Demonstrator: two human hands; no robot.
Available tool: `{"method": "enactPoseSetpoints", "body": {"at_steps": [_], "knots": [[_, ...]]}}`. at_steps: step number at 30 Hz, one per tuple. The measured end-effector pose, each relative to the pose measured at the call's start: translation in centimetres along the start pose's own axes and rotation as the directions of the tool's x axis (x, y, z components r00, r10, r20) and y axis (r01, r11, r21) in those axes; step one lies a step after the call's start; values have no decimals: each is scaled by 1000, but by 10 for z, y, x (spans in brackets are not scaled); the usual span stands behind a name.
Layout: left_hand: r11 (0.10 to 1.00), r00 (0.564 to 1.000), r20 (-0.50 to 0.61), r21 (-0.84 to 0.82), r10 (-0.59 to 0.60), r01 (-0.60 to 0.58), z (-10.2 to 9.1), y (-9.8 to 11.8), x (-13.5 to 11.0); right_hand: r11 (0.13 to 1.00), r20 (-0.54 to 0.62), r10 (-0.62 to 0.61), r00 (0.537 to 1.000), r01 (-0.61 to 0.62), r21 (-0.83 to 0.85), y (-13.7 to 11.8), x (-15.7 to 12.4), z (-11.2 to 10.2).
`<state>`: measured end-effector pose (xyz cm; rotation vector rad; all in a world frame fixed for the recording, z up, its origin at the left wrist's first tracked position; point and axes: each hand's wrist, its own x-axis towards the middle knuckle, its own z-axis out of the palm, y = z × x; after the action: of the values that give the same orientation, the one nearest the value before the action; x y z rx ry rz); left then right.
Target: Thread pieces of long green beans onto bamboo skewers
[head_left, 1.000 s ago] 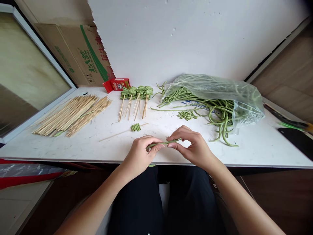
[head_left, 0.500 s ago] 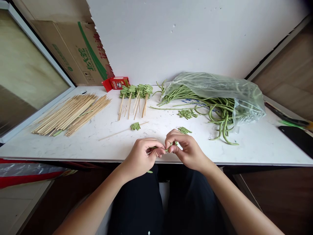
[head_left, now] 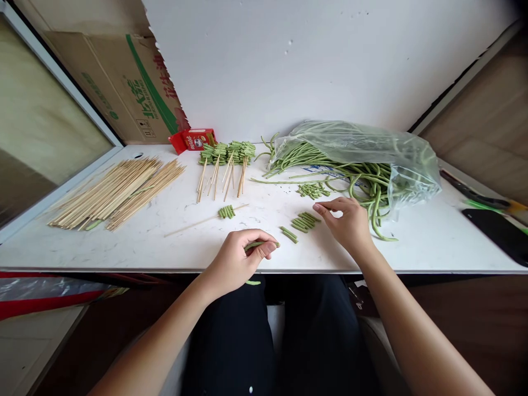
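A long green bean is gripped in my left hand, its cut end poking out past the thumb and another stretch hanging below the hand. My right hand is over the counter to the right, thumb and forefinger pinched; whether something tiny is between them I cannot see. Beside it lie short cut bean pieces in a row, with a few more bean pieces nearer me. Just past the fingertips is a small heap of bean ends. A skewer threaded with bean pieces rests beyond my left hand.
Bare bamboo skewers spread across the left of the white counter. Loaded bean skewers line up near a red box. Long beans spill from a plastic bag. A black phone-like object lies far right.
My hands have parted: the right one moved right and away toward the heap of bean ends. The left still holds the bean. Newly visible bean pieces lie on the counter between them.
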<state>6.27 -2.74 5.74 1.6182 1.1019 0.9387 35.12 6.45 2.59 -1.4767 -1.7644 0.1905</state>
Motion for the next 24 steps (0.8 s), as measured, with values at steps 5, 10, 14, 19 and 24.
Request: {"method": "enactPoseSetpoints", "body": {"at_steps": [5, 10, 14, 19, 24], "knots": [[1000, 1000, 5, 5, -13, 13, 2, 0, 0, 997, 194, 71, 979, -65, -38, 17, 3, 0], [996, 1000, -26, 84, 9, -7, 1, -2, 1, 986, 259, 146, 955, -163, 46, 13, 4, -5], [996, 1000, -29, 93, -8, 11, 1, -2, 1, 992, 168, 91, 982, -104, 70, 2, 3, -9], [1000, 999, -40, -1, -16, 16, 4, -4, -1, 942, 326, -161, 932, 47, 332, -39, -6, -13], [986, 997, -48, -162, -53, 45, 9, -2, 0, 819, 436, -328, 838, 22, 574, -71, -22, -4]]}}
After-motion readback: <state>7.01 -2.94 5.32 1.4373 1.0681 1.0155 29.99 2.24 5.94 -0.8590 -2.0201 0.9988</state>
